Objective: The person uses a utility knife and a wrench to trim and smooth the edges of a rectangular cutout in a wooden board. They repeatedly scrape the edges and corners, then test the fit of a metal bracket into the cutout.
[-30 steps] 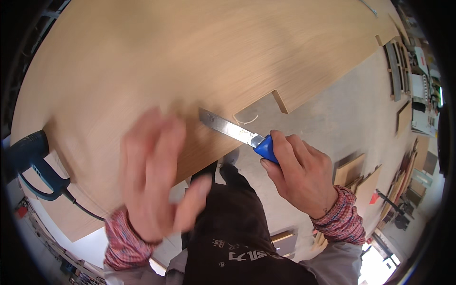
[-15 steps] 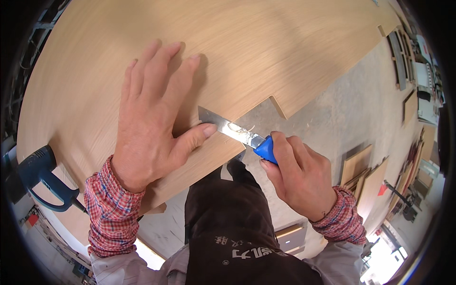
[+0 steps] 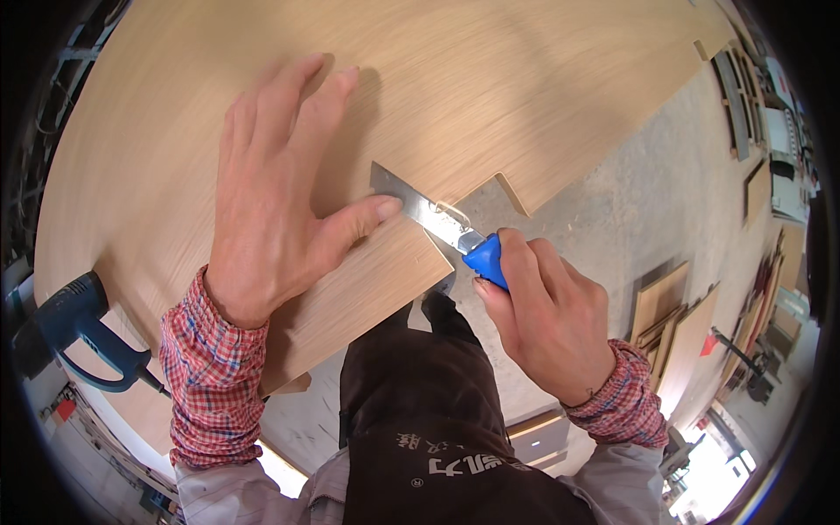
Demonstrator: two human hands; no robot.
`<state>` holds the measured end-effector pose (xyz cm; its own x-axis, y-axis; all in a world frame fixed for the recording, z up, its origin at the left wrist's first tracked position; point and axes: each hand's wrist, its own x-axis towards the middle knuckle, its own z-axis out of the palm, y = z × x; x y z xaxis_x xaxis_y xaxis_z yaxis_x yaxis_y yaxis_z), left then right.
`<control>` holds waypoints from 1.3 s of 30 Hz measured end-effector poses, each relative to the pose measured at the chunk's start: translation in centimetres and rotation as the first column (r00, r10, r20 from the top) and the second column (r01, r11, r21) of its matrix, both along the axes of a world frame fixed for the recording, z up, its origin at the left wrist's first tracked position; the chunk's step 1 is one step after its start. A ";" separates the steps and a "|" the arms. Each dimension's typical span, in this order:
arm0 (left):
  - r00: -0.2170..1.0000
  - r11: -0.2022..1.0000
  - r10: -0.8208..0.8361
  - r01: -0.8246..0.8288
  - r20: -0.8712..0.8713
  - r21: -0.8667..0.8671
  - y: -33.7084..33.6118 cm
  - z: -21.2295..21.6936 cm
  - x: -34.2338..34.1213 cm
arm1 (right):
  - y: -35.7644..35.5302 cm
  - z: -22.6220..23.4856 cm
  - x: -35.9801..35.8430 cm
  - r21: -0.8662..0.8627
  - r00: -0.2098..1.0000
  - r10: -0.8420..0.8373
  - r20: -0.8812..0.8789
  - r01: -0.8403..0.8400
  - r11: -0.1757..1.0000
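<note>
My right hand (image 3: pixel 556 319) is closed around the blue handle of a utility knife (image 3: pixel 482 259). Its wide, bright blade reaches up and left across the notch edge of a light wood-grain board (image 3: pixel 490 96). A thin pale curl of shaving (image 3: pixel 452 213) clings to the blade. With fingers spread, my left hand (image 3: pixel 271 201) rests on the board left of the notch. Its thumb lies at the blade's front part, seemingly touching it; whether it presses there I cannot tell.
A dark blue heat gun (image 3: pixel 83 328) lies at the board's left side, its cord running toward my left sleeve. Cut panels (image 3: pixel 662 302) lie on the concrete floor (image 3: pixel 604 201) at the right. More boards and tools line the far right.
The knife has shifted slightly up, its blade tip now higher on the board. My left hand and thumb have moved up a little too, and the shaving curl has changed shape.
</note>
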<state>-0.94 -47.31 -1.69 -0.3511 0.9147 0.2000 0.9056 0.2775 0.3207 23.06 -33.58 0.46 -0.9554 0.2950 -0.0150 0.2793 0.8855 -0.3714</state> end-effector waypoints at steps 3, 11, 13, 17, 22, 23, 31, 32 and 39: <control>1.000 1.000 0.002 -0.002 -0.020 0.000 0.6 0.0 -0.2 | -0.1 -0.2 -0.3 0.016 1.000 -0.030 -0.001 0.030 0.999; 0.998 0.999 -0.030 0.030 -0.049 0.015 2.3 -0.3 -1.4 | -0.5 -0.6 -0.6 -0.015 0.992 -0.126 -0.008 0.126 0.992; 0.999 0.999 -0.037 0.038 -0.039 0.011 2.7 -0.2 -1.5 | -0.7 -0.5 -0.6 -0.024 0.988 -0.154 -0.006 0.154 0.988; 0.998 0.998 -0.060 0.061 -0.034 0.022 3.2 -0.3 -1.9 | -1.0 -0.6 -0.6 -0.048 0.980 -0.196 -0.022 0.195 0.980; 0.997 0.996 -0.075 0.076 -0.033 0.050 3.8 -0.5 -2.1 | -1.3 0.1 -0.8 -0.161 0.961 -0.272 0.052 0.277 0.947; 0.996 0.995 -0.080 0.082 -0.036 0.061 3.9 -0.6 -2.2 | -1.3 0.1 -0.9 -0.142 0.961 -0.274 0.027 0.275 0.951; 0.993 0.995 -0.091 0.094 -0.072 0.043 4.5 -0.8 -2.2 | -1.3 -0.6 -0.7 -0.094 0.951 -0.302 -0.067 0.295 0.951; 0.992 0.994 -0.096 0.100 -0.086 0.037 4.4 -0.9 -2.3 | -1.2 -0.5 -0.6 -0.092 0.955 -0.290 -0.058 0.284 0.954; 0.983 0.991 -0.133 0.129 -0.122 -0.041 4.0 -0.3 -2.6 | -1.6 -0.4 -0.2 -0.184 0.974 -0.226 -0.029 0.217 0.959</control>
